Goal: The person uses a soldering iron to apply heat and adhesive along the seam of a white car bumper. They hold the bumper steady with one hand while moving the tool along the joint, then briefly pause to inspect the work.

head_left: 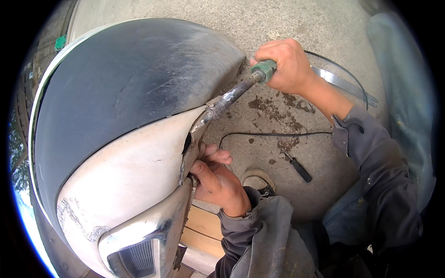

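My right hand (287,65) is closed round the green grip of a hot-air welding gun (234,95). The gun's scuffed metal tube slants down to the left, and its tip meets the broken edge of a car bumper (134,153). The bumper is part dark grey, part white, with scratches and scuffs. At the inner edge of the white part, just below the tip, my left hand (220,183) grips the bumper. Its thumb lies against the edge, and some of its fingertips are hidden behind the hand and the rim. A dark gap shows in the edge above the thumb.
On the concrete floor (324,28) lie a black-handled screwdriver (300,169), a shiny metal strip (340,82), a black cable (278,134) and crumbs of dirt (278,109). Wooden boards (204,224) are below my left wrist. Blue-grey cloth (403,78) hangs at the right.
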Demonstrator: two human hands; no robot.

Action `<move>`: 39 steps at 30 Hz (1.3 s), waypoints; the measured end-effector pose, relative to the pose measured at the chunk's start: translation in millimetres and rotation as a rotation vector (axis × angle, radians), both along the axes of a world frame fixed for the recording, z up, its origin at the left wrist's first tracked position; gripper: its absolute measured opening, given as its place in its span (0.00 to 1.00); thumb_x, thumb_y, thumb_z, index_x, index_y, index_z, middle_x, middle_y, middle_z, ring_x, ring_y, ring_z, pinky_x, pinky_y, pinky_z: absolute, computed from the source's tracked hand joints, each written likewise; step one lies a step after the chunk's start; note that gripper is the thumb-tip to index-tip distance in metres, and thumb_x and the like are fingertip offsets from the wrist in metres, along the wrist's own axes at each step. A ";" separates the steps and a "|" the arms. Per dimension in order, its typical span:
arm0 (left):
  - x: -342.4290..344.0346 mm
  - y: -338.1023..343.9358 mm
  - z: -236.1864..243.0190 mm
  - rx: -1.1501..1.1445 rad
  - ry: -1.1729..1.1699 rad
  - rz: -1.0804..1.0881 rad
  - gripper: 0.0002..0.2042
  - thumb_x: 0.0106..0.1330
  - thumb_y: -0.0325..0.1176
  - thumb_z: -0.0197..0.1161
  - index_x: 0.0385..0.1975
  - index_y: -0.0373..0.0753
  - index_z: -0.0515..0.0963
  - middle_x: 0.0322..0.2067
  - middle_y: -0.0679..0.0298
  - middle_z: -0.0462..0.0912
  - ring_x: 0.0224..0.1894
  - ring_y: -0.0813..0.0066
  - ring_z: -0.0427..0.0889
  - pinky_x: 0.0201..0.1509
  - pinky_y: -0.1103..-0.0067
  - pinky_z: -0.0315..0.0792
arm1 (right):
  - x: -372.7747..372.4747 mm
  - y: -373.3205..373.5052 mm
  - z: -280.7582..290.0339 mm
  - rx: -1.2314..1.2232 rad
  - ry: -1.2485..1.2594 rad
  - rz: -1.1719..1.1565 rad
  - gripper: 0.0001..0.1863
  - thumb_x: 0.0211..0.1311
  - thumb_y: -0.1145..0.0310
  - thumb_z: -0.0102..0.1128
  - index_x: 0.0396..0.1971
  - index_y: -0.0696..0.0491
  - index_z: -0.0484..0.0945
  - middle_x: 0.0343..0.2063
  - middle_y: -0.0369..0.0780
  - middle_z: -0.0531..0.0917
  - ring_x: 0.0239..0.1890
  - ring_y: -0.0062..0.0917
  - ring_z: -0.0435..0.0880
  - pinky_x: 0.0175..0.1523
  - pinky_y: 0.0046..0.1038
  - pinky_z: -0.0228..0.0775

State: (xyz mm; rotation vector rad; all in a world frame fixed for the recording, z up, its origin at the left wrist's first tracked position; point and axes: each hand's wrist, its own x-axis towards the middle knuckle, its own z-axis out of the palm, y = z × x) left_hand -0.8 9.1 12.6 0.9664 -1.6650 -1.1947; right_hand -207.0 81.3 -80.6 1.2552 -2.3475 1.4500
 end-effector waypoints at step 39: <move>-1.5 0.0 0.3 -0.032 0.005 -0.022 0.28 0.70 0.54 0.55 0.44 0.27 0.75 0.29 0.59 0.79 0.24 0.80 0.74 0.28 0.87 0.68 | 4.9 -6.2 -7.3 -0.037 -0.047 -0.008 0.07 0.42 0.65 0.62 0.12 0.49 0.81 0.11 0.39 0.78 0.14 0.33 0.77 0.21 0.33 0.66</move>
